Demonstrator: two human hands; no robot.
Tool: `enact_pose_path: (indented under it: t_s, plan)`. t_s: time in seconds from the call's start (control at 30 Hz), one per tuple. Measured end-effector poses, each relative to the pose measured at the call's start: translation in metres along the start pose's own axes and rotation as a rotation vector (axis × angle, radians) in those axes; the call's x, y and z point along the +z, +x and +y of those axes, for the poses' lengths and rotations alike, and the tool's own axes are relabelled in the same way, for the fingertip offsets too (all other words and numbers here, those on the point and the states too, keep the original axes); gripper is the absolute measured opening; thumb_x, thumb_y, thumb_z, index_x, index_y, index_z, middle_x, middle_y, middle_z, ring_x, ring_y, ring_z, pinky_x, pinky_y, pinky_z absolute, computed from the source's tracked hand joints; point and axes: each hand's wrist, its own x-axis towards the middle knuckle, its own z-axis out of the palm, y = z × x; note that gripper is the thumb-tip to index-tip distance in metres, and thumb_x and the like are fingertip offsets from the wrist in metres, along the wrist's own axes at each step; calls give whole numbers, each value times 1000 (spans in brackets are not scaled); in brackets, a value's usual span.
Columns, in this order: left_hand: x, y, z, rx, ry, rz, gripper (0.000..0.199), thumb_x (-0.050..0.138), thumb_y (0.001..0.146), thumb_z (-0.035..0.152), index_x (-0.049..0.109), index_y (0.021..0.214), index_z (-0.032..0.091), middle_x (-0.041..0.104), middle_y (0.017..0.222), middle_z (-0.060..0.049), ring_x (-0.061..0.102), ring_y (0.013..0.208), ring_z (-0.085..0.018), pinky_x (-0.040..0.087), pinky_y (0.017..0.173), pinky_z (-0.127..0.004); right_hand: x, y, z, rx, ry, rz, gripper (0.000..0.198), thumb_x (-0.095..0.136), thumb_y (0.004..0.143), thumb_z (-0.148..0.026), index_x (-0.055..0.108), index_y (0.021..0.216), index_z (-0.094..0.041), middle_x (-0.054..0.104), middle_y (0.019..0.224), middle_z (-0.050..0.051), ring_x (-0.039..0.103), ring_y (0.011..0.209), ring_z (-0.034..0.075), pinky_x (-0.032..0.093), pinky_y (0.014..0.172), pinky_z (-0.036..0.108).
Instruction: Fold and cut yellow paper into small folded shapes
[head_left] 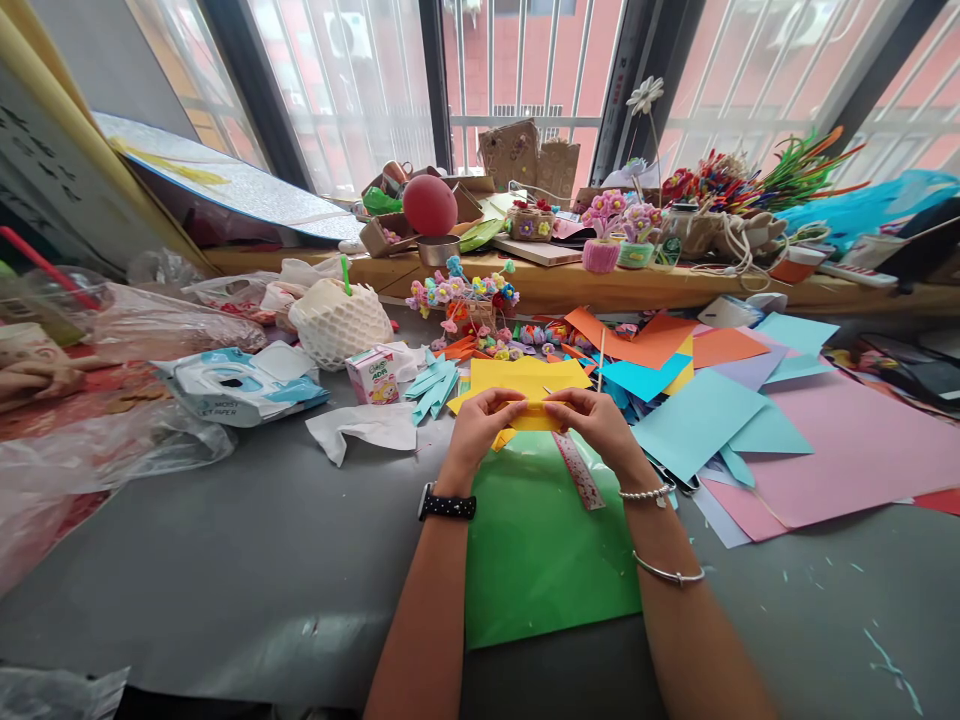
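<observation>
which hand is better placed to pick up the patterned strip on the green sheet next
Probably the right hand: the patterned strip lies closer to it than to the left hand, though both hold yellow paper.

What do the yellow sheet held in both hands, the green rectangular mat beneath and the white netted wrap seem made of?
Yellow thin sheet: matt paper or thin card, from its flat colour and crisp edges.
Green rectangular mat: probably smooth plastic, given its soft sheen.
White netted wrap: likely matt foam, judging by its thick, puffy diamond mesh.
</observation>
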Motion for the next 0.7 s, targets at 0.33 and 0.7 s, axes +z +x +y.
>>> enact_pose_path:
  t_s: [0.33, 0.7]
  plan:
    - [0, 0, -2, 53, 1, 9, 24, 68, 54, 30, 63, 71, 14, 63, 75, -3, 56, 72, -14, 44, 67, -25, 2, 0, 0, 78, 90, 41, 31, 61, 61, -42, 62, 73, -14, 59, 65, 2, 50, 53, 10, 42, 50, 23]
    - [-3, 3, -7, 72, 0, -22, 21, 68, 55, 27, 64, 72, 15, 63, 76, -3, 57, 72, -14, 44, 68, -25, 3, 1, 0, 130, 88, 36, 33, 59, 63, -45, 62, 68, -13, 58, 63, 2, 50, 54, 10, 42, 50, 22]
